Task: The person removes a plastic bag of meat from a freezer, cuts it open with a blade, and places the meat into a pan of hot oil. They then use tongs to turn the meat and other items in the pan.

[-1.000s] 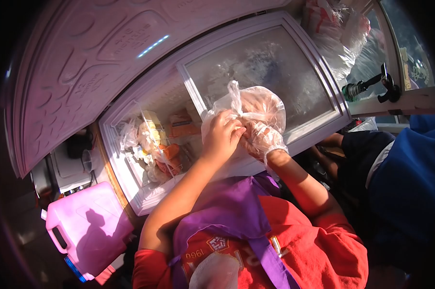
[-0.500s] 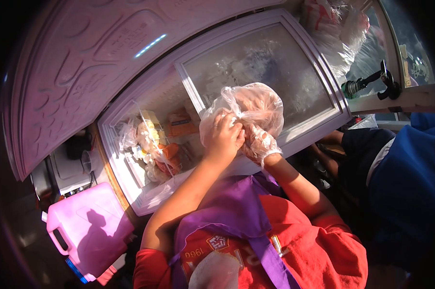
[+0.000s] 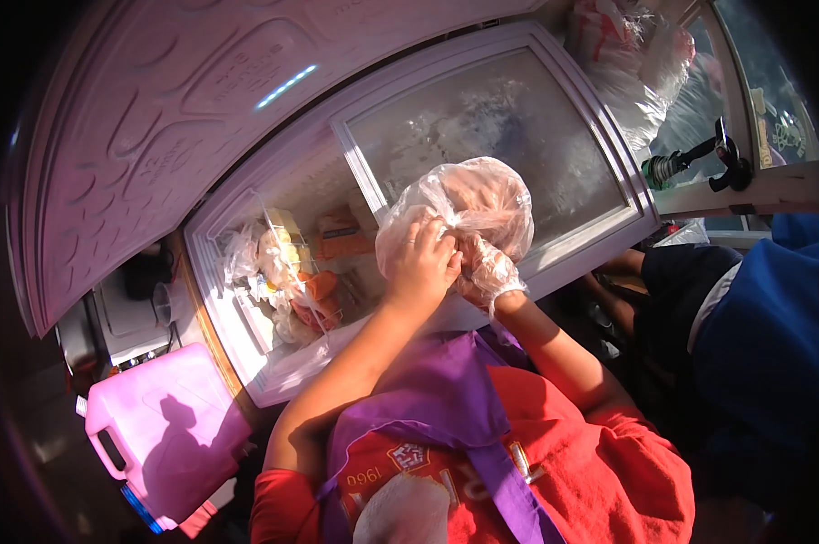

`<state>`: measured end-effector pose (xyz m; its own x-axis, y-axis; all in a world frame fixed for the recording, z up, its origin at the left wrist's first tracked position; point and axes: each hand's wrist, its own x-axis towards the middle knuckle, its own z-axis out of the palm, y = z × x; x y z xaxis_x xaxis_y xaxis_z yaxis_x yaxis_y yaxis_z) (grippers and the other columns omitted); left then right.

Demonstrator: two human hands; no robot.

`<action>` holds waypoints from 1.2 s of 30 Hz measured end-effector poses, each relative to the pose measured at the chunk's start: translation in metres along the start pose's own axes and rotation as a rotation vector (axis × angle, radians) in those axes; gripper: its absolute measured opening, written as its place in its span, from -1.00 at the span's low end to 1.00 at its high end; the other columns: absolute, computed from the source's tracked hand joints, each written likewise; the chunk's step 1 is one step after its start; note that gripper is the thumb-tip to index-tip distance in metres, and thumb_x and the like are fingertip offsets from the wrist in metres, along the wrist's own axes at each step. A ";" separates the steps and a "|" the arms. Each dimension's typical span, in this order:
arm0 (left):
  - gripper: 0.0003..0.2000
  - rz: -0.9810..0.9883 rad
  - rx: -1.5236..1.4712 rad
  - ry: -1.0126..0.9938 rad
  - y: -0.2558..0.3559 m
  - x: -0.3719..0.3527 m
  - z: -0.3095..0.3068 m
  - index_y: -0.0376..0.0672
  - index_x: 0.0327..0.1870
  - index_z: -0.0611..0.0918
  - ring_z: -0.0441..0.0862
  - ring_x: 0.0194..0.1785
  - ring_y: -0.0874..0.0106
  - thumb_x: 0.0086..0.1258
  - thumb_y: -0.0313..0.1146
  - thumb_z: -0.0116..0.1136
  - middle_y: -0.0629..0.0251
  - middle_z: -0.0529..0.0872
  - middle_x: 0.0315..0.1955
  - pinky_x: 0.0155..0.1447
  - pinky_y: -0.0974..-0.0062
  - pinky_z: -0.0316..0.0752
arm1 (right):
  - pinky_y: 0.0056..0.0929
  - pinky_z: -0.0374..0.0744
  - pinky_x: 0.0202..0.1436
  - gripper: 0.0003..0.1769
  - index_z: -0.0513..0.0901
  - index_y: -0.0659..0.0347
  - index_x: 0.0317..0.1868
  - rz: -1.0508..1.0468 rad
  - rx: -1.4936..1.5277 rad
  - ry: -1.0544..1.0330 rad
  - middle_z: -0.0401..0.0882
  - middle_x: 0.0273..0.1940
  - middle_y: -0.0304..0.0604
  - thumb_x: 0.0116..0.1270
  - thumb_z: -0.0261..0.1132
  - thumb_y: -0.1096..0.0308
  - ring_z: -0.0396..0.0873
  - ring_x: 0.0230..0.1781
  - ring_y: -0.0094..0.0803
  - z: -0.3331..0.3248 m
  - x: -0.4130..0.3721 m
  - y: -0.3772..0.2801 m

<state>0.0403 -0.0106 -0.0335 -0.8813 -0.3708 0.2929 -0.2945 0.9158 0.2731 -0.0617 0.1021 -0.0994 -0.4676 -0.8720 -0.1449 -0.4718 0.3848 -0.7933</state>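
Observation:
A clear plastic bag (image 3: pixel 496 195) with something pinkish-brown inside hangs between my hands, in front of the chest freezer's glass. My bare left hand (image 3: pixel 420 258) is closed on the gathered neck of the bag, fingers bent together. Beside it, my right hand (image 3: pixel 488 270) wears a thin clear plastic glove and grips the same gathered part from the other side. The fingertips of both hands meet at the bunched plastic, and some are hidden there. What exactly the bag contains I cannot make out.
Below stands a chest freezer (image 3: pixel 541 272), its left half uncovered, with bagged foods (image 3: pixel 287 263) inside. Its raised lid (image 3: pixel 183 109) leans at upper left. A pink jerrycan (image 3: pixel 169 435) stands at lower left. Another person in blue (image 3: pixel 763 335) is close on the right. White plastic bags (image 3: pixel 632 72) hang at upper right.
Both hands stay at almost the same spot on the bag's neck. The bag has shifted only slightly, and its left side looks a little fuller.

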 end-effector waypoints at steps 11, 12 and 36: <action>-0.63 -0.108 -0.051 -0.145 0.002 0.007 -0.008 -0.22 -0.10 0.67 0.46 0.24 -0.06 0.15 -0.17 0.28 0.17 0.45 0.26 0.15 0.11 0.55 | -0.32 0.51 0.16 -0.51 0.49 0.20 0.16 -0.088 -0.058 0.025 0.60 0.05 -0.08 0.18 0.30 0.43 0.56 0.06 -0.18 -0.002 0.000 -0.001; -0.63 -0.135 -0.058 -0.167 0.003 0.008 -0.010 -0.22 -0.10 0.67 0.46 0.24 -0.06 0.14 -0.17 0.28 0.16 0.45 0.27 0.13 0.10 0.55 | -0.32 0.51 0.16 -0.52 0.49 0.21 0.16 -0.071 -0.029 0.004 0.60 0.05 -0.08 0.19 0.29 0.43 0.56 0.06 -0.18 0.000 0.002 0.001; -0.72 -0.158 -0.044 -0.172 0.005 0.013 -0.006 -0.18 -0.23 0.66 0.47 0.16 -0.15 0.04 -0.28 0.35 0.12 0.47 0.19 0.03 0.03 0.60 | -0.27 0.55 -0.03 -0.61 0.47 0.20 0.09 0.029 0.140 0.073 0.61 -0.04 -0.04 0.24 0.25 0.38 0.58 -0.04 -0.07 0.024 0.005 0.024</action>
<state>0.0295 -0.0113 -0.0232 -0.8767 -0.4736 0.0841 -0.4205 0.8394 0.3443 -0.0576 0.1003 -0.1332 -0.5352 -0.8347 -0.1300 -0.3508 0.3596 -0.8646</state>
